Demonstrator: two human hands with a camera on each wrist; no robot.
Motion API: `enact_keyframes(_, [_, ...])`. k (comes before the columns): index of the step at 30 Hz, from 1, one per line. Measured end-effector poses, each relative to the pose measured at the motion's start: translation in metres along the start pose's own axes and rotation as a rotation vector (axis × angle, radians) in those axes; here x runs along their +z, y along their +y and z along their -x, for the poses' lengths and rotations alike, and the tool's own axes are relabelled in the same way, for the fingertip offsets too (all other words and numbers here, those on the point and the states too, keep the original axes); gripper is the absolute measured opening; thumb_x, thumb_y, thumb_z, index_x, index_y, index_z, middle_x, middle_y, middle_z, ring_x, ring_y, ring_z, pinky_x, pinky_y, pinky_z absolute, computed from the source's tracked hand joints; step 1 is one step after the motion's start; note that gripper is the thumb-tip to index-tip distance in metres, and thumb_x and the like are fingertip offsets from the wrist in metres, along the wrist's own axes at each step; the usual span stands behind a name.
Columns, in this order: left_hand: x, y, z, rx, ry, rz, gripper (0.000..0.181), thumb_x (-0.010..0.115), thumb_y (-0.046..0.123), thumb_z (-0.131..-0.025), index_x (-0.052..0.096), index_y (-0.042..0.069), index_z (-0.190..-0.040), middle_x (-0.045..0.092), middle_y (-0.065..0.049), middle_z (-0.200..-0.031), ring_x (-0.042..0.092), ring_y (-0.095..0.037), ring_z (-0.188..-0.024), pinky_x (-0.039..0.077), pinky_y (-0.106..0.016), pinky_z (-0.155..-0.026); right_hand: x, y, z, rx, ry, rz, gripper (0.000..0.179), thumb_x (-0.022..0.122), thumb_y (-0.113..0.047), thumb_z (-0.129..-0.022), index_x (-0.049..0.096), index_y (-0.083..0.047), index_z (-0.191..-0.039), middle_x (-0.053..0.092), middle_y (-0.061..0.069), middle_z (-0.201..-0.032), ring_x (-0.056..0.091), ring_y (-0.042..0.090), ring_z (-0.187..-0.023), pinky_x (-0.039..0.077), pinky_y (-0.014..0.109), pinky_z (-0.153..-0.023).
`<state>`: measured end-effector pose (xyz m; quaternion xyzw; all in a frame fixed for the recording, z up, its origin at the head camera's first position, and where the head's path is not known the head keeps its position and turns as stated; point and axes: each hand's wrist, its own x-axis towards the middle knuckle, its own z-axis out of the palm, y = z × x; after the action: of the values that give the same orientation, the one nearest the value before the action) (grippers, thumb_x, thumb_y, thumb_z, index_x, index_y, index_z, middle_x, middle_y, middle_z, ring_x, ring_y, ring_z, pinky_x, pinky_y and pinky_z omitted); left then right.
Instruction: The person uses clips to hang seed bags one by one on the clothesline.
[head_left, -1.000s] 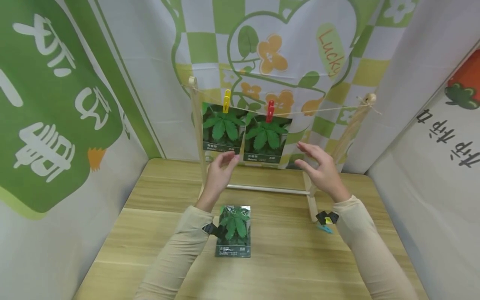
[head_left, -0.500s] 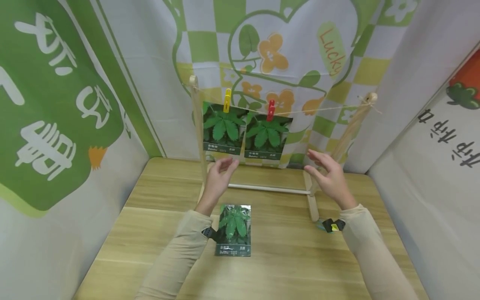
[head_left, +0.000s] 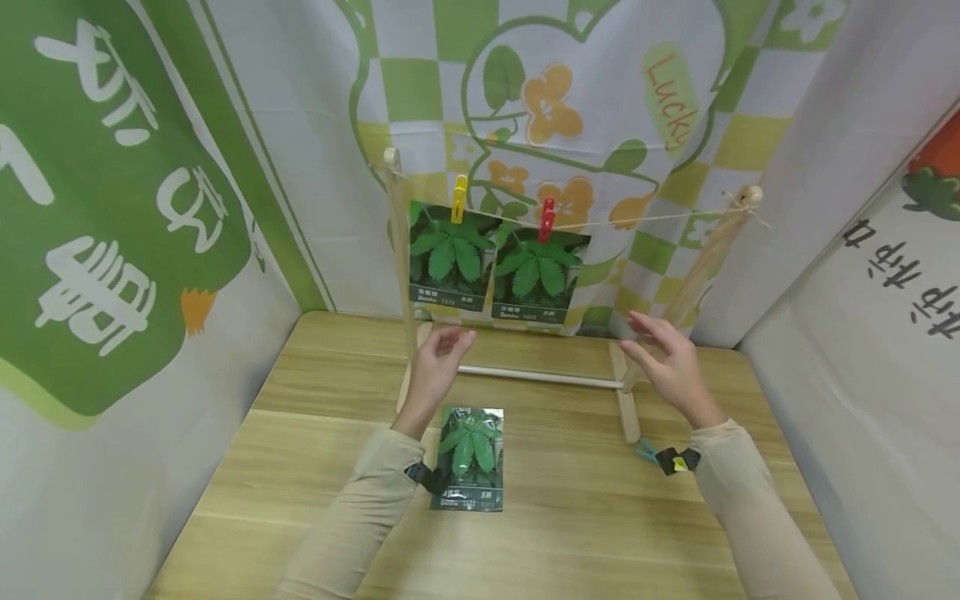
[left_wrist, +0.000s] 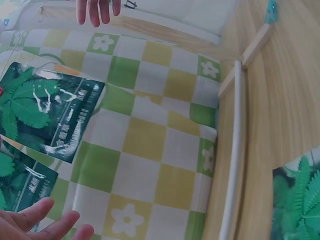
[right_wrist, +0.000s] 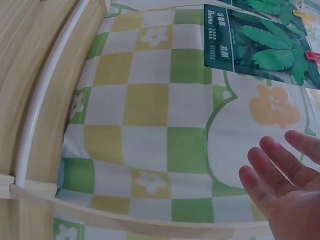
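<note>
Two green leaf-printed packets hang side by side from a string. A yellow clothespin (head_left: 459, 200) clips the left packet (head_left: 447, 265), and a red clothespin (head_left: 547, 220) clips the right packet (head_left: 534, 279). My left hand (head_left: 435, 367) is held just below the left packet, fingers loosely bent, holding nothing. Off to the right, my right hand (head_left: 672, 371) hovers beside the rack's right post with relaxed fingers; the right wrist view shows that hand (right_wrist: 290, 185) with nothing in it. A third packet (head_left: 472, 458) lies flat on the table near my left wrist, which partly covers its edge.
The string runs between two posts of a wooden rack (head_left: 540, 377) standing on the wooden table (head_left: 570, 533). A blue clothespin (head_left: 647, 451) lies by the rack's right foot, partly behind my right wrist strap. A patterned curtain (head_left: 420, 92) hangs behind.
Both hands have drawn back from the hanging packets: the right one moved right and down, the left one slightly down. The packets and clothespins stay in place.
</note>
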<state>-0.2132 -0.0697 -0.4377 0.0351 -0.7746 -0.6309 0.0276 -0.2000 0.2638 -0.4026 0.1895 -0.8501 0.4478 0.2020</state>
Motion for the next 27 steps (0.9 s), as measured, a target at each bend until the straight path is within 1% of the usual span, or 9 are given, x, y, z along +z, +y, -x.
enact_keyframes(4, [0.0,-0.006,0.001,-0.013,0.003,-0.003,0.059,0.063,0.043,-0.092,0.052,0.004,-0.135,0.056,-0.02,-0.136,0.052,-0.035,-0.126,0.041,-0.047,-0.109,-0.001,0.004,0.005,0.024,-0.003,-0.004,0.045,0.067,0.003,-0.088,0.055,0.006,-0.13,0.061,0.028,-0.12,0.051,-0.012,-0.106,0.041,0.003,-0.093])
enact_keyframes(6, [0.001,-0.009,0.002,-0.021,0.005,0.0,0.059,0.063,0.044,-0.092,0.052,0.005,-0.135,0.055,-0.019,-0.137,0.052,-0.035,-0.127,0.042,-0.047,-0.109,-0.001,0.006,0.007,0.034,0.0,-0.012,0.043,0.066,0.003,-0.088,0.056,0.006,-0.13,0.062,0.027,-0.12,0.052,-0.011,-0.106,0.042,0.004,-0.093])
enact_keyframes(9, [0.001,-0.014,0.003,-0.036,0.009,-0.002,0.062,0.064,0.045,-0.091,0.051,0.005,-0.137,0.054,-0.019,-0.138,0.051,-0.035,-0.128,0.041,-0.048,-0.109,-0.001,0.011,0.011,0.043,0.004,-0.019,0.042,0.065,0.002,-0.089,0.055,0.007,-0.13,0.061,0.028,-0.121,0.054,-0.008,-0.107,0.044,0.007,-0.094])
enact_keyframes(13, [0.0,-0.021,0.004,-0.057,0.012,-0.017,0.066,0.064,0.049,-0.09,0.05,0.005,-0.137,0.054,-0.019,-0.139,0.051,-0.035,-0.127,0.041,-0.048,-0.109,0.0,0.016,0.016,0.07,0.006,-0.026,0.042,0.064,0.0,-0.091,0.054,0.008,-0.131,0.06,0.029,-0.121,0.053,-0.008,-0.106,0.045,0.009,-0.094])
enact_keyframes(18, [0.002,-0.032,0.004,-0.087,0.011,-0.043,0.069,0.063,0.053,-0.089,0.05,0.006,-0.137,0.053,-0.018,-0.14,0.05,-0.035,-0.128,0.041,-0.049,-0.108,-0.001,0.019,0.024,0.116,-0.003,-0.037,0.044,0.065,-0.001,-0.091,0.053,0.006,-0.132,0.059,0.029,-0.122,0.052,-0.011,-0.104,0.044,0.006,-0.092])
enact_keyframes(22, [0.004,-0.041,0.003,-0.118,0.023,-0.072,0.072,0.064,0.056,-0.087,0.05,0.007,-0.137,0.053,-0.016,-0.14,0.051,-0.034,-0.128,0.043,-0.049,-0.106,0.001,0.026,0.029,0.138,-0.012,-0.042,0.044,0.065,0.0,-0.09,0.052,0.008,-0.132,0.058,0.031,-0.122,0.049,-0.015,-0.102,0.042,0.004,-0.091])
enact_keyframes(27, [0.007,-0.051,0.003,-0.161,0.018,-0.071,0.068,0.065,0.051,-0.089,0.049,0.006,-0.138,0.051,-0.018,-0.142,0.049,-0.035,-0.131,0.041,-0.049,-0.109,0.003,0.034,0.036,0.18,-0.012,0.0,0.043,0.065,-0.007,-0.093,0.054,0.006,-0.133,0.061,0.026,-0.121,0.051,-0.01,-0.102,0.045,0.006,-0.09])
